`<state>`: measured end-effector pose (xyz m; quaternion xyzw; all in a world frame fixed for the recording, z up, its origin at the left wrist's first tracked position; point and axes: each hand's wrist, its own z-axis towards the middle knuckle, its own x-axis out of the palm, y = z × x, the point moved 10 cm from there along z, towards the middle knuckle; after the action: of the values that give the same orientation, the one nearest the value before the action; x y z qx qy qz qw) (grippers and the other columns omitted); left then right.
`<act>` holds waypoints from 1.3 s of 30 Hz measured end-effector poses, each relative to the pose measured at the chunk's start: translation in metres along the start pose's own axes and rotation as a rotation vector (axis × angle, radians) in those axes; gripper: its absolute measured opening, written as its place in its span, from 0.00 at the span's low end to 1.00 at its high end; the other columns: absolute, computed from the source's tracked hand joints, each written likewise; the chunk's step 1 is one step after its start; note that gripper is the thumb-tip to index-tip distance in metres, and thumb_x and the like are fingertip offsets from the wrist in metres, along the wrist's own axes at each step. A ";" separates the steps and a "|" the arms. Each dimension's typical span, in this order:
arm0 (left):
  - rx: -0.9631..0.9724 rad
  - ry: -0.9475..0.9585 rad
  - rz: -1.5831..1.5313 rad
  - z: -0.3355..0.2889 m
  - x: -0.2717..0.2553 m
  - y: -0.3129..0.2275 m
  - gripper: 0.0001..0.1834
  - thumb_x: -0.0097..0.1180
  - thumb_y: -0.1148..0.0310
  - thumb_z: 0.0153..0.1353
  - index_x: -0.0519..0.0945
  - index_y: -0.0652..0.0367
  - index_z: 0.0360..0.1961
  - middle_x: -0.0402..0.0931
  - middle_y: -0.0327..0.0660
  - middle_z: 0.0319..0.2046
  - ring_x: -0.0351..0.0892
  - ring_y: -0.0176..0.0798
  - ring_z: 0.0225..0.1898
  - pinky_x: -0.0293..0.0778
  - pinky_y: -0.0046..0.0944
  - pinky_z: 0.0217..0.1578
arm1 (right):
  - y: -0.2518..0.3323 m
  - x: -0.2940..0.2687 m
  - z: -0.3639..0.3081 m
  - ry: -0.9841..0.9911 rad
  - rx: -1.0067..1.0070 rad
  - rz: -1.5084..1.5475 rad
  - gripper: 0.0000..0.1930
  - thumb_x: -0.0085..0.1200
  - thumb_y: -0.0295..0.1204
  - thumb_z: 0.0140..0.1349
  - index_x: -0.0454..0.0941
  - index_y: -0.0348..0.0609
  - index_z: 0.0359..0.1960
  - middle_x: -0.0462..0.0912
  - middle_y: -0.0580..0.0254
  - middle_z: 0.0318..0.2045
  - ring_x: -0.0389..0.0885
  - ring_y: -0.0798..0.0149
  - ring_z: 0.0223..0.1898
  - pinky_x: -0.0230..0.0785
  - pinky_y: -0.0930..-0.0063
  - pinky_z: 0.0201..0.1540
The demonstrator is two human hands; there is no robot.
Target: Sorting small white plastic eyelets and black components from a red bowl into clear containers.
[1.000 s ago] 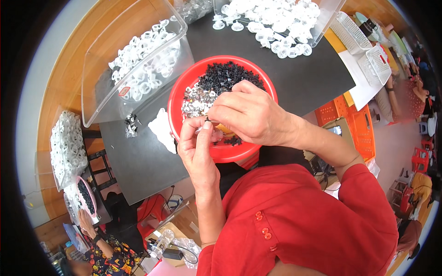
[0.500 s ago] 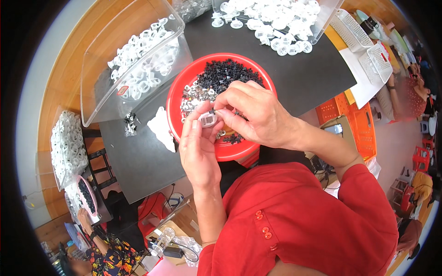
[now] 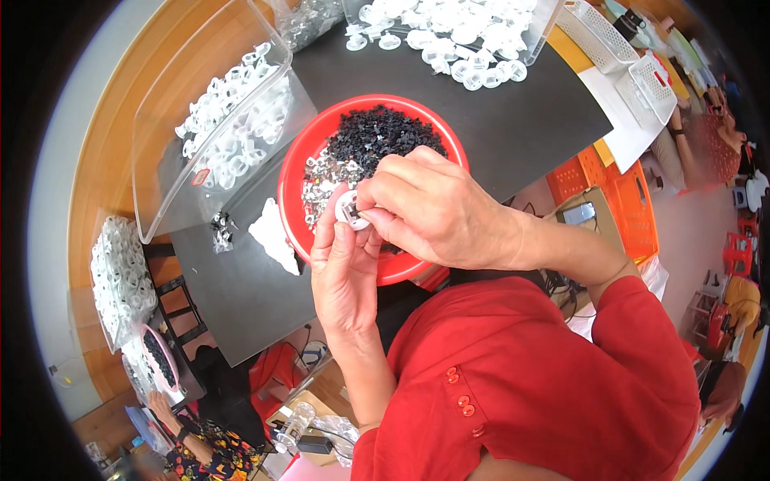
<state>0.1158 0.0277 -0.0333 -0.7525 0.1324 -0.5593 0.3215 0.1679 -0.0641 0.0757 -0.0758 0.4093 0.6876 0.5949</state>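
Observation:
My left hand (image 3: 345,268) grips a small round white plastic part (image 3: 351,210) between thumb and fingers, over the near left side of a red basin (image 3: 290,172). My right hand (image 3: 437,210) is closed at the part's face, its thumb and forefinger pinched at a dark slot in the middle. Whatever those fingertips hold is too small and covered to name. Inside the basin lie a heap of small black pieces (image 3: 377,138) and, to its left, many small metal and white pieces (image 3: 325,180). My right hand hides the basin's near right side.
Clear bins of white plastic parts stand at the left (image 3: 233,136) and at the far edge (image 3: 465,32) of the dark table (image 3: 529,120). A white cloth (image 3: 273,236) and a little bag of black bits (image 3: 222,232) lie left of the basin. A co-worker's hand (image 3: 164,413) shows lower left.
The white part has turned, so its round face with the dark slot now shows. My right fingertips have come in against it. The whole view has shifted slightly.

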 end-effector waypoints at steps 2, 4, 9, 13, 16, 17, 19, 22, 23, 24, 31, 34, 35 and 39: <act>0.010 -0.006 0.003 0.000 -0.002 0.000 0.24 0.52 0.71 0.64 0.65 0.63 0.61 0.74 0.44 0.50 0.75 0.37 0.50 0.69 0.40 0.54 | 0.002 -0.001 0.001 -0.007 -0.005 0.011 0.07 0.57 0.22 0.52 0.73 0.41 0.31 0.73 0.63 0.25 0.73 0.61 0.27 0.63 0.70 0.32; 0.002 -0.006 -0.015 0.000 -0.004 0.002 0.25 0.54 0.72 0.63 0.65 0.63 0.61 0.74 0.44 0.50 0.75 0.36 0.50 0.70 0.39 0.53 | 0.008 -0.002 0.001 -0.011 -0.053 -0.030 0.06 0.57 0.22 0.52 0.73 0.41 0.31 0.73 0.63 0.26 0.73 0.61 0.27 0.63 0.70 0.33; 0.026 -0.016 -0.023 -0.002 -0.003 -0.001 0.27 0.57 0.73 0.60 0.66 0.64 0.60 0.74 0.45 0.50 0.75 0.38 0.49 0.71 0.40 0.52 | 0.007 0.002 0.001 0.020 -0.037 0.023 0.06 0.56 0.23 0.53 0.72 0.41 0.32 0.73 0.62 0.27 0.73 0.61 0.28 0.63 0.70 0.33; 0.062 -0.039 0.004 -0.001 -0.008 -0.005 0.27 0.59 0.74 0.58 0.67 0.64 0.59 0.74 0.45 0.49 0.75 0.39 0.48 0.73 0.40 0.50 | 0.009 0.005 0.002 0.045 -0.051 0.065 0.06 0.55 0.24 0.53 0.72 0.40 0.32 0.73 0.62 0.27 0.72 0.62 0.28 0.62 0.70 0.33; 0.109 -0.070 0.076 -0.002 -0.012 -0.012 0.26 0.60 0.74 0.57 0.69 0.64 0.57 0.75 0.45 0.48 0.76 0.39 0.48 0.74 0.39 0.49 | 0.008 0.006 0.005 0.046 -0.036 0.126 0.05 0.53 0.27 0.55 0.72 0.38 0.29 0.73 0.59 0.26 0.75 0.58 0.30 0.66 0.66 0.32; 0.107 -0.068 0.078 -0.002 -0.013 -0.012 0.26 0.60 0.74 0.57 0.69 0.64 0.57 0.75 0.45 0.48 0.76 0.39 0.48 0.74 0.39 0.49 | 0.008 0.006 0.004 0.044 -0.035 0.125 0.05 0.53 0.27 0.55 0.72 0.38 0.29 0.73 0.59 0.26 0.75 0.58 0.30 0.66 0.66 0.32; 0.139 -0.058 0.104 -0.001 -0.011 -0.016 0.24 0.60 0.75 0.57 0.71 0.64 0.55 0.75 0.45 0.48 0.76 0.39 0.48 0.74 0.39 0.50 | -0.010 0.015 0.004 0.116 0.171 0.374 0.05 0.52 0.25 0.56 0.70 0.36 0.29 0.73 0.54 0.26 0.76 0.50 0.29 0.69 0.60 0.32; 0.152 -0.053 0.144 -0.003 -0.011 -0.018 0.22 0.60 0.76 0.57 0.73 0.63 0.53 0.75 0.46 0.48 0.75 0.40 0.49 0.74 0.39 0.51 | -0.008 0.012 0.007 0.087 0.111 0.402 0.05 0.51 0.24 0.56 0.69 0.34 0.30 0.73 0.50 0.26 0.76 0.45 0.28 0.71 0.57 0.31; 0.158 -0.052 0.143 -0.002 -0.009 -0.018 0.22 0.60 0.76 0.57 0.73 0.63 0.53 0.75 0.46 0.48 0.75 0.40 0.49 0.74 0.39 0.51 | -0.009 0.013 0.007 0.087 0.105 0.402 0.05 0.51 0.24 0.56 0.69 0.34 0.30 0.73 0.50 0.26 0.76 0.45 0.28 0.71 0.57 0.31; 0.149 -0.065 0.152 -0.002 -0.009 -0.017 0.21 0.60 0.77 0.57 0.74 0.63 0.52 0.75 0.45 0.48 0.75 0.39 0.49 0.74 0.39 0.51 | -0.009 0.015 0.008 0.101 0.099 0.403 0.06 0.51 0.24 0.56 0.69 0.34 0.30 0.73 0.50 0.26 0.76 0.46 0.28 0.71 0.58 0.30; 0.157 -0.126 0.175 -0.003 -0.016 -0.020 0.18 0.58 0.77 0.58 0.75 0.61 0.51 0.75 0.43 0.48 0.76 0.38 0.48 0.74 0.38 0.50 | -0.003 0.016 0.008 0.088 0.050 0.277 0.05 0.54 0.23 0.56 0.71 0.36 0.32 0.74 0.55 0.26 0.77 0.54 0.24 0.70 0.67 0.26; 0.170 -0.123 0.228 -0.006 -0.011 -0.020 0.18 0.58 0.77 0.58 0.75 0.62 0.51 0.76 0.44 0.47 0.76 0.37 0.47 0.74 0.37 0.49 | -0.007 0.015 0.007 0.081 0.082 0.382 0.04 0.52 0.24 0.56 0.70 0.36 0.29 0.74 0.51 0.24 0.77 0.48 0.27 0.70 0.60 0.29; 0.175 -0.109 0.259 -0.007 -0.009 -0.020 0.18 0.58 0.77 0.58 0.75 0.62 0.51 0.76 0.44 0.47 0.76 0.36 0.47 0.73 0.36 0.48 | -0.009 0.015 0.005 0.079 0.082 0.378 0.04 0.52 0.24 0.56 0.70 0.36 0.29 0.74 0.51 0.24 0.77 0.48 0.27 0.70 0.60 0.29; 0.144 -0.069 0.331 -0.007 -0.005 -0.017 0.17 0.57 0.77 0.59 0.74 0.63 0.50 0.76 0.43 0.45 0.76 0.34 0.44 0.73 0.35 0.47 | -0.020 0.017 -0.001 0.185 0.130 0.459 0.04 0.53 0.25 0.56 0.75 0.35 0.30 0.77 0.50 0.25 0.78 0.50 0.28 0.70 0.62 0.31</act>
<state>0.1054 0.0410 -0.0251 -0.7144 0.2029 -0.4806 0.4664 0.1805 -0.0526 0.0554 -0.0048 0.5118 0.7670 0.3869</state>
